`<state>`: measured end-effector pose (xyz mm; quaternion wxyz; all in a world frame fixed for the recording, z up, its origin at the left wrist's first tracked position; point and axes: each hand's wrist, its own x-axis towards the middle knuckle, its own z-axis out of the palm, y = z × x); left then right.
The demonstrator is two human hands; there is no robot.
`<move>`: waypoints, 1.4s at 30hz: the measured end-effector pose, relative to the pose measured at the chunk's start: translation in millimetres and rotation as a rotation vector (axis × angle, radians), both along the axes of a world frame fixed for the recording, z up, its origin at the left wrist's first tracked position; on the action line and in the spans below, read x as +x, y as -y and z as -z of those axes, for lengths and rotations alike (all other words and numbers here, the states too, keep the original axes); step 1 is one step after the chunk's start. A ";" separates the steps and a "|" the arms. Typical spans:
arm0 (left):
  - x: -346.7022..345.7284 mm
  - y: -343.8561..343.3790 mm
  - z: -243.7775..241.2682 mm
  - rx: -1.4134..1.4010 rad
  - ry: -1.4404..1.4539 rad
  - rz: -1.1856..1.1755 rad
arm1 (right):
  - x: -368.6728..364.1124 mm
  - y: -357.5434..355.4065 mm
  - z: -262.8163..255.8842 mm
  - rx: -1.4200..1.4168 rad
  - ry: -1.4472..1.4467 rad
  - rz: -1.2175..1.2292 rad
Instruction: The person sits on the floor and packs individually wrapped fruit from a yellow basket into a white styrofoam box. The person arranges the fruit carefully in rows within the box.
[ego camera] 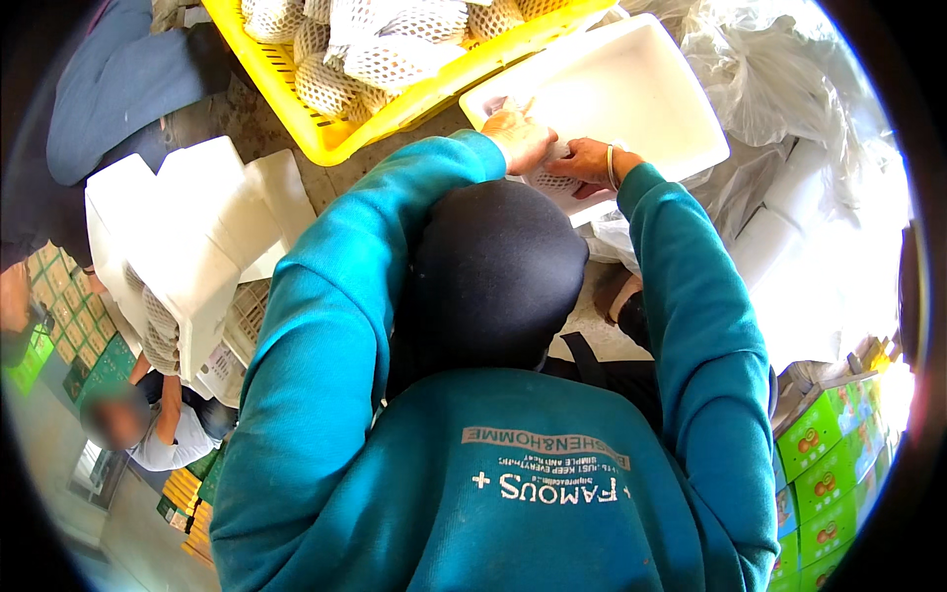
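My left hand (520, 139) reaches into a white foam box (629, 89), over its near left part, with its fingers bent downward. What lies under those fingers is mostly hidden. My right hand (590, 164), with a bangle on the wrist, has its fingers against an item in white foam netting (553, 180) at the near side of the box. The netting shows between and below the two hands. Whether the right fingers grip the item or only press on it is hard to see.
Beyond my left arm stands a yellow plastic crate (325, 144) full of netted items (403, 59). White foam boxes (177, 214) are stacked at left, near two other people. Clear plastic sheeting (747, 66) lies at right, above green printed cartons (821, 473). My knee (496, 274) is below my hands.
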<state>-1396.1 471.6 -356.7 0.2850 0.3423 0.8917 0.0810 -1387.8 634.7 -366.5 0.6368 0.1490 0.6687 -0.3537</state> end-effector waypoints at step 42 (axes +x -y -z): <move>23.9 -1.7 -19.1 -0.004 0.056 -0.188 | 12.9 4.3 33.8 -0.031 -0.330 -0.223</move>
